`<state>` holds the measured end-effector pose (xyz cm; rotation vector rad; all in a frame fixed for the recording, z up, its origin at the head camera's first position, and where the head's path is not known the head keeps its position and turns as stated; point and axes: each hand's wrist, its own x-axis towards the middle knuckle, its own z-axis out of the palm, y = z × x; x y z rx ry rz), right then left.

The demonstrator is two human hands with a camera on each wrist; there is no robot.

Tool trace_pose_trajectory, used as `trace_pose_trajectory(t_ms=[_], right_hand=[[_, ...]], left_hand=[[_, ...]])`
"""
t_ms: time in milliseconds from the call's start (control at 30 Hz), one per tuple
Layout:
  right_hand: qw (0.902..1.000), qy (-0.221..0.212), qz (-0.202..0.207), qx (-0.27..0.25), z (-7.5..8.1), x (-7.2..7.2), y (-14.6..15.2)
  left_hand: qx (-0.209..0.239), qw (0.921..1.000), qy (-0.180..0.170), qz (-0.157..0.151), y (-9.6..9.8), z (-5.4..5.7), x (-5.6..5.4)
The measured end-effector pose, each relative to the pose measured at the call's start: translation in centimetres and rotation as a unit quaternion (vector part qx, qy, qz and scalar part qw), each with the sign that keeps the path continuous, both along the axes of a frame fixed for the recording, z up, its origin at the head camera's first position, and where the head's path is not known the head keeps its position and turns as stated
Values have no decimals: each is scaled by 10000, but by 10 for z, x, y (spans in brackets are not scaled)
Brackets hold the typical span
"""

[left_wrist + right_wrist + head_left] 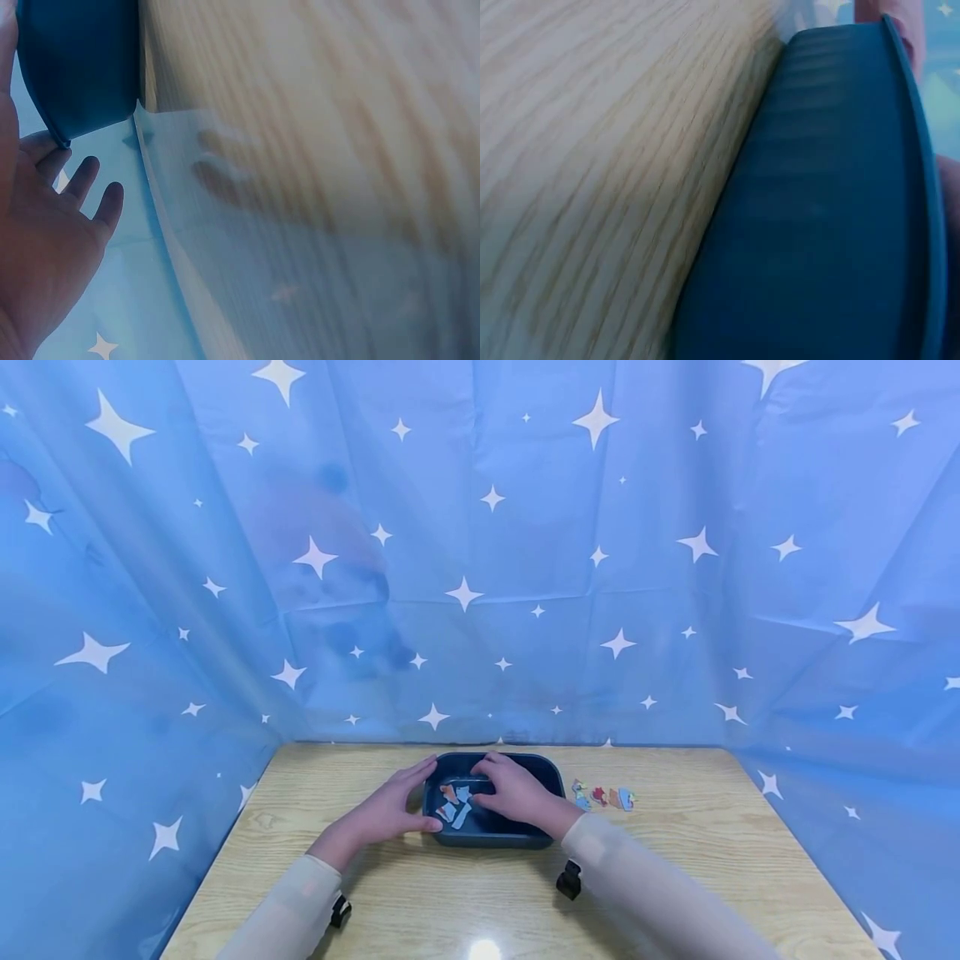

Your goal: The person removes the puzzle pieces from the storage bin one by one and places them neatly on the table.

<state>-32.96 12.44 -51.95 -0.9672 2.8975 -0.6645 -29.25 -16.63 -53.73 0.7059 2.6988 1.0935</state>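
Note:
A dark blue rectangular tray [487,841] stands on the table, with several small flat coloured pieces [461,814] at its left end. My left hand [386,810] holds the tray's left end, thumb at the front corner and fingers toward the back. In the left wrist view, fingertips touch the tray's rim corner [66,142] while other fingers are spread away from it. Over the inside of the tray hovers my right hand [517,789], fingers loosely bent, with a gap between thumb and forefinger near the pieces. The right wrist view shows mostly the tray's outer wall [810,202].
To the right of the tray, several more flat coloured pieces [600,797] lie in a row on the wooden table [465,893]. A blue star-patterned curtain [480,543] hangs along the table's back and sides.

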Motion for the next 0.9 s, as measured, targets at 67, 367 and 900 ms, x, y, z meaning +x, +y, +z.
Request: trace_pose_trajectory(t_ms=[67, 367, 900], right_hand=[[10000, 36, -2, 90, -3, -2, -5], [9983, 132, -137, 559, -11, -2, -23], [9973, 291, 37, 673, -20, -8, -27]], left_hand=[[-4, 10000, -2, -13, 0, 1, 0], [-9, 10000, -18, -60, 0, 1, 0], [-58, 9999, -76, -47, 0, 2, 0]])
